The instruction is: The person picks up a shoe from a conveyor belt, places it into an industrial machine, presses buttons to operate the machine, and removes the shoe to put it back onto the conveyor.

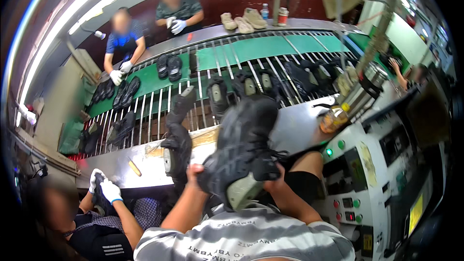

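Note:
Close in front of me, a black lace-up shoe point(237, 140) is held up at a tilt between my two hands. A grey-green shoe last point(243, 191) sticks out of its opening, toward my body. My left hand point(195, 178) grips the shoe's left side, mostly hidden behind it. At the right side, beside the loose laces, my right hand point(275, 182) closes on the shoe; its fingertips are hidden. Just left of my left hand, another black shoe point(180, 150) with a last in it rests at the metal bench edge.
Beyond the bench point(111, 164), a roller conveyor point(150, 116) carries several black shoes and green mats point(224, 54). A yellow-handled tool point(135, 167) lies on the bench. Co-workers in white gloves point(112, 192) sit at left and stand across. A control panel point(345, 183) and drink bottle point(334, 118) are at right.

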`<state>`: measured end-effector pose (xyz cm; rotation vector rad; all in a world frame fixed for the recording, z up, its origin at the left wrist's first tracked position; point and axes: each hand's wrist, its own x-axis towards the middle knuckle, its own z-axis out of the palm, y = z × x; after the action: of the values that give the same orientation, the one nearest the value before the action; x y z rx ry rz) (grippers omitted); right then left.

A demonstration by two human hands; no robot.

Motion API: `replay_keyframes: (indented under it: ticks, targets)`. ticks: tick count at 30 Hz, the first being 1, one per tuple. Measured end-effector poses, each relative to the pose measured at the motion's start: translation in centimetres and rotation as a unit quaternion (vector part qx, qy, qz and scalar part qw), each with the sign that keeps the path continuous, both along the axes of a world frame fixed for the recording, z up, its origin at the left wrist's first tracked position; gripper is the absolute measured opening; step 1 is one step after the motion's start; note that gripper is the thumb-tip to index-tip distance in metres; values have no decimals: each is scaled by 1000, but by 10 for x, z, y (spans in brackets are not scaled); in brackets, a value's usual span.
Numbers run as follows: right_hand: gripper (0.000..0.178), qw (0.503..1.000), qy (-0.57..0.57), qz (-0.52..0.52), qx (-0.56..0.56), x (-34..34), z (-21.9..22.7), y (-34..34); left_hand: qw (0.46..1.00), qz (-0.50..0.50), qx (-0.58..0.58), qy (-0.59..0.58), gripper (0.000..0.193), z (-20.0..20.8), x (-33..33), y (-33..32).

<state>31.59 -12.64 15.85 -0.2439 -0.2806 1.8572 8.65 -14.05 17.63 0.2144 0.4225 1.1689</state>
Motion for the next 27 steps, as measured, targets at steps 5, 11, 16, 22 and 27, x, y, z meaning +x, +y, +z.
replay_keyframes:
  ticks: [5,11,16,22,27]
  targets:
    - [64,974,-95,-115,169,97,17,-31,951,-274,-26,-137,80,-42,143,7]
    - [87,935,-79,-261,229,180,51,-68,775,-537,-26,-333,82,35,283,-10]
    - [95,863,10,-462,204,279,32,-82,767,-618,149,85,35,-64,336,16]
    - [84,507,-449,-726,-121,485,67,-97,858,-222,182,427,17,-158,272,104]
    - [89,448,-603,-595,-287,617,126,-26,934,2,40,356,11,-199,190,150]
